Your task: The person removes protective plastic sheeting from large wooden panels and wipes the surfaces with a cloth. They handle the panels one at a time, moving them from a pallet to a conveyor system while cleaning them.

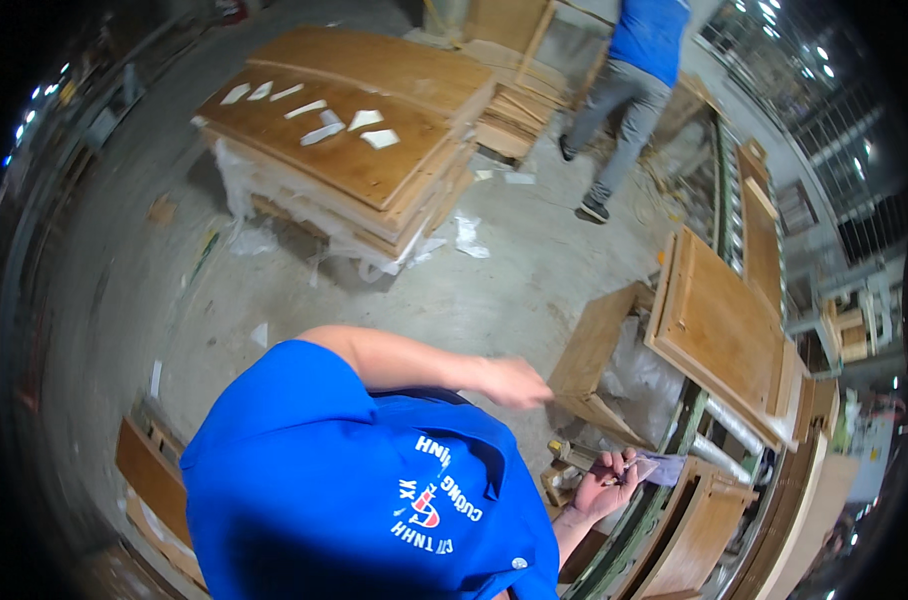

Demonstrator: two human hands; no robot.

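right hand (602, 488): grip seemingly pinching purple cloth (666, 470)
left hand (514, 383): blurred; cannot tell its grip
step: apparently handling cloth near panel (724, 310)
next move: calls for secure pinch

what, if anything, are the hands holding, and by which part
The right hand seems to pinch a pale purple cloth by its near edge; nothing shows in the blurred left hand.

The place was a woodworking workshop or factory hall, as shown by the stack of brown wooden panels (354, 170) on the bare grey floor (454, 300), the boards (724, 305) along a roller conveyor (736, 428), and the bright overhead lamps (807, 72).
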